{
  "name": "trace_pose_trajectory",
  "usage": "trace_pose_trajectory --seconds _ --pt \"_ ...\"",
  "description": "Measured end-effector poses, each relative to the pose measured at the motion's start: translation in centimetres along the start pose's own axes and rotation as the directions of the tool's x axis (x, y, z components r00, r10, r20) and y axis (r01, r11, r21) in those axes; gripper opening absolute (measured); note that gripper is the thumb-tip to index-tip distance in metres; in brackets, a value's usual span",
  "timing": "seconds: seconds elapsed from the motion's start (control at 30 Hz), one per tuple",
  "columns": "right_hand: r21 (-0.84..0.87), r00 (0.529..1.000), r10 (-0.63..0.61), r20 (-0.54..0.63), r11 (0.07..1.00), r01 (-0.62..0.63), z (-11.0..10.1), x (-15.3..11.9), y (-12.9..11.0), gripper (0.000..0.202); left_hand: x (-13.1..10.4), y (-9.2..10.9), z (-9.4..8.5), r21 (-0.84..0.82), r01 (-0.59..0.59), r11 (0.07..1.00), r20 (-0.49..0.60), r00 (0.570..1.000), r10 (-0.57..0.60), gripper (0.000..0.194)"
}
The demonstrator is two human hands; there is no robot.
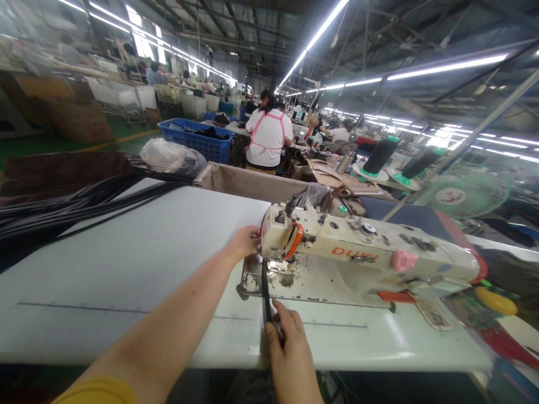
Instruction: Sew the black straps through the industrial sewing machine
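Note:
A narrow black strap [266, 294] runs from the front of the table up to the presser foot of a cream sewing machine [357, 249]. My right hand [292, 348] is closed on the strap near the table's front edge, thumb and fingers pinching it. My left hand [244, 242] reaches past the left side of the machine head, behind the needle area. Its fingers are bent together around a small dark bit, partly hidden by the head, which I cannot make out. The metal needle plate [252, 280] lies under the strap's far part.
A bundle of black straps [96, 205] lies across the table's left side. Printed rulers [84, 308] run along the front. Behind stand a cloth-lined bin [252, 182], a blue basket [196, 140] and a seated person [269, 134]. Thread cones [381, 156] and a fan [467, 193] are right.

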State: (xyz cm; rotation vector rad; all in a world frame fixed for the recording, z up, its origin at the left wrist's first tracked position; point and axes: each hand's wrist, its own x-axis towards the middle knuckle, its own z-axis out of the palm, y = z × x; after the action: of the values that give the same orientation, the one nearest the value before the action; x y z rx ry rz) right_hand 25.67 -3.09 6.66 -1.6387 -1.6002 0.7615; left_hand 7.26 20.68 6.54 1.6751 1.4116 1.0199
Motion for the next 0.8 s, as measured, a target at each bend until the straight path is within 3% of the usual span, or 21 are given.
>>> trace_pose_trajectory --seconds 0.17,0.3,0.4,0.47,0.57,0.7,0.8 --pt "0.002 0.986 -0.100 -0.137 0.995 0.102 0.2 0.0 0.7 0.042 -0.9 0.3 -0.1 -0.275 0.160 0.948 -0.106 0.975 -0.195 0.019" --pt "0.070 0.979 -0.114 -0.171 0.989 0.128 -0.2 0.5 0.1 0.034 -2.8 0.7 -0.7 -0.514 0.186 0.838 -0.125 0.950 -0.287 0.033" --pt "0.179 0.995 -0.089 -0.048 0.979 0.097 -0.2 1.1 -1.4 0.038 -5.0 1.1 -1.9 -0.619 0.156 0.769 -0.137 0.944 -0.301 0.043" --pt "0.303 0.995 -0.020 0.098 0.953 -0.010 0.2 1.7 -2.5 0.046 -6.7 1.4 -3.0 -0.652 0.134 0.746 -0.152 0.941 -0.302 0.045" --pt "0.457 0.958 0.046 0.282 0.872 -0.176 1.8 2.9 -3.6 0.061 -9.4 1.8 -4.4 -0.658 0.115 0.744 -0.176 0.937 -0.301 0.044" --pt "0.560 0.926 0.135 0.353 0.762 -0.325 4.3 5.1 -4.3 0.076 -12.7 2.1 -5.5 -0.614 0.129 0.779 -0.204 0.927 -0.315 0.041" --pt "0.584 0.892 0.164 0.420 0.704 -0.404 5.5 6.7 -4.7 0.076 -14.6 2.0 -6.0 -0.550 0.139 0.824 -0.240 0.918 -0.315 0.042"
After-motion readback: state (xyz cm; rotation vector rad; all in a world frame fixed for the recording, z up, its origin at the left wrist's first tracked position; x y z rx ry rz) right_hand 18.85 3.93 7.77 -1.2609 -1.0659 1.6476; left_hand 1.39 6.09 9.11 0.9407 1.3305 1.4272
